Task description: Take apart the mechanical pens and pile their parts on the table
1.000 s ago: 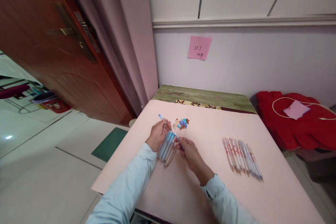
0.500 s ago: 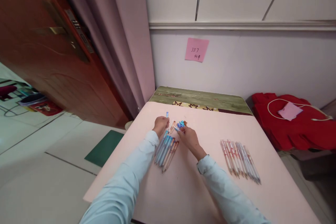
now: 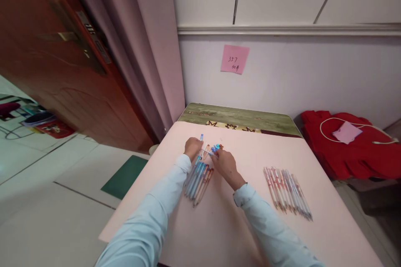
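Note:
My left hand [image 3: 192, 147] is closed round a blue pen [image 3: 201, 137] whose tip sticks up past my fingers. My right hand [image 3: 224, 163] reaches to the small heap of blue and orange pen caps [image 3: 216, 147], fingers pinched at it; what they hold is too small to make out. A bundle of blue and orange pens [image 3: 198, 178] lies on the pink table top [image 3: 232, 217] between my forearms. A second row of pens [image 3: 287, 192] with red-and-white barrels lies to the right.
The table stands against a white wall with a pink sticky note [image 3: 234, 59]. A green wooden strip [image 3: 238, 116] runs along the table's back. A red cloth [image 3: 351, 150] with a white cord lies to the right. A brown door [image 3: 56, 58] and curtain are on the left.
My right hand has moved from the pen bundle up to the heap of caps. My left hand, still holding the blue pen, shifted slightly forward. The camera view dipped a little.

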`<state>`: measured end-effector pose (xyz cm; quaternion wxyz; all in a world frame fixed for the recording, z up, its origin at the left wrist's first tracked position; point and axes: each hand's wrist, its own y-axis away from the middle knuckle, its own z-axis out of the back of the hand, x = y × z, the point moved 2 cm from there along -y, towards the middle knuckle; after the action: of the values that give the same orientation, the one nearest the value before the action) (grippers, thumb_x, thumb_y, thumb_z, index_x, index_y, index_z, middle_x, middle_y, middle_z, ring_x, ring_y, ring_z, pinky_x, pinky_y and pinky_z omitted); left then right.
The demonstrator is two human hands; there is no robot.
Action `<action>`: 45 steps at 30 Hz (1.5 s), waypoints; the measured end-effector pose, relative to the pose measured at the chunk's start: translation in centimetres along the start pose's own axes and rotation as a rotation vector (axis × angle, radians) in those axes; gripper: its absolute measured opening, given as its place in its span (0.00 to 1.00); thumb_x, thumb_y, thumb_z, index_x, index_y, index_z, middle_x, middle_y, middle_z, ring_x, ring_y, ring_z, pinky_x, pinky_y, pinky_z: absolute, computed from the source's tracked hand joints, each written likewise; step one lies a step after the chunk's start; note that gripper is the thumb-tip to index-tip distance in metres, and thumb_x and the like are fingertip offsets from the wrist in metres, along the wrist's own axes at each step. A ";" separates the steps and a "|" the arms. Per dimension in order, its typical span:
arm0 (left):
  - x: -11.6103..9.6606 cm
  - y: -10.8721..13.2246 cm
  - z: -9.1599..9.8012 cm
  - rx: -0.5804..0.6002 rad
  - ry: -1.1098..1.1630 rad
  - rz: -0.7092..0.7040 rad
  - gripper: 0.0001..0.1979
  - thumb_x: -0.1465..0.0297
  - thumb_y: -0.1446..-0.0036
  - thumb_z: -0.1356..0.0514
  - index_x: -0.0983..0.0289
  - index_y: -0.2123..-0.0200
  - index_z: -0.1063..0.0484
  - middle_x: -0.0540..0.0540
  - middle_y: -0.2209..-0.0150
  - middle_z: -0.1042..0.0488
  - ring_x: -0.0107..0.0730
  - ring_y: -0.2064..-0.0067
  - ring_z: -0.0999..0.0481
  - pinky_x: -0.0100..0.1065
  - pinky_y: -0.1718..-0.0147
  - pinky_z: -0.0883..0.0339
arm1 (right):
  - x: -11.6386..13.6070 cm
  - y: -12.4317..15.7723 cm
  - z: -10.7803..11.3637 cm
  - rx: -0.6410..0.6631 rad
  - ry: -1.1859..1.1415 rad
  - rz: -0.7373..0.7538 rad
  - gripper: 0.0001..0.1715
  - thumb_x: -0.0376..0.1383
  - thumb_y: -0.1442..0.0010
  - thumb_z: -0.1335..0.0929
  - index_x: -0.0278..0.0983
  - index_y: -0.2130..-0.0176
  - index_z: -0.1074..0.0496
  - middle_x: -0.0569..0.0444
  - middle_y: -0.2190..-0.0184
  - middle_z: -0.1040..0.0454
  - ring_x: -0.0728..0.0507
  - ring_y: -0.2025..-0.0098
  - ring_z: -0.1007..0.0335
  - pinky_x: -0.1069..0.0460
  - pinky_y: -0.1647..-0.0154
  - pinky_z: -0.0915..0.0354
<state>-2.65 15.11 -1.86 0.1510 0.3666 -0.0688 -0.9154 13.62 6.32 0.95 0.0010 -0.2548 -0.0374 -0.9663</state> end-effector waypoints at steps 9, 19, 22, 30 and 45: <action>1.3 0.2 0.2 0.002 -0.060 0.018 0.08 0.66 0.50 0.36 0.63 0.77 0.25 0.56 0.79 0.24 0.35 0.69 0.23 0.30 0.71 0.41 | -1.7 3.1 0.2 0.055 -0.117 -0.012 0.15 0.41 0.37 0.35 0.37 0.62 0.21 0.48 0.66 0.19 0.43 0.63 0.24 0.54 0.63 0.38; 1.1 1.9 1.1 -0.049 -0.113 -0.056 0.07 0.66 0.53 0.33 0.63 0.75 0.25 0.60 0.70 0.21 0.40 0.62 0.22 0.32 0.65 0.39 | -2.2 2.3 0.0 -0.051 -0.075 -0.027 0.15 0.43 0.35 0.35 0.42 0.61 0.20 0.50 0.62 0.20 0.43 0.59 0.25 0.54 0.64 0.40; 0.9 2.1 1.2 -0.066 -0.129 -0.057 0.06 0.66 0.52 0.34 0.63 0.75 0.24 0.62 0.68 0.20 0.42 0.60 0.23 0.33 0.64 0.38 | -1.9 1.4 0.0 -0.099 -0.072 -0.056 0.16 0.47 0.35 0.35 0.45 0.61 0.19 0.51 0.60 0.21 0.43 0.58 0.26 0.54 0.66 0.41; 2.8 2.1 1.8 -0.048 -0.107 -0.115 0.08 0.74 0.46 0.41 0.64 0.70 0.21 0.60 0.64 0.19 0.39 0.60 0.23 0.32 0.60 0.36 | 2.1 -2.1 -1.8 -0.046 -0.090 -0.035 0.15 0.45 0.37 0.33 0.39 0.60 0.21 0.50 0.65 0.19 0.43 0.61 0.24 0.54 0.64 0.39; 4.5 5.5 2.5 0.004 -0.113 -0.198 0.08 0.72 0.44 0.41 0.63 0.65 0.21 0.57 0.62 0.20 0.37 0.59 0.24 0.32 0.58 0.36 | -3.7 4.2 -1.6 -0.053 -0.322 -0.043 0.17 0.44 0.37 0.36 0.38 0.65 0.22 0.54 0.73 0.21 0.45 0.70 0.27 0.54 0.67 0.39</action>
<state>-6.27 8.50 -1.67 0.0549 0.3195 -0.0424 -0.9450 16.17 1.92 -1.91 -0.0322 -0.4054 -0.0172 -0.9134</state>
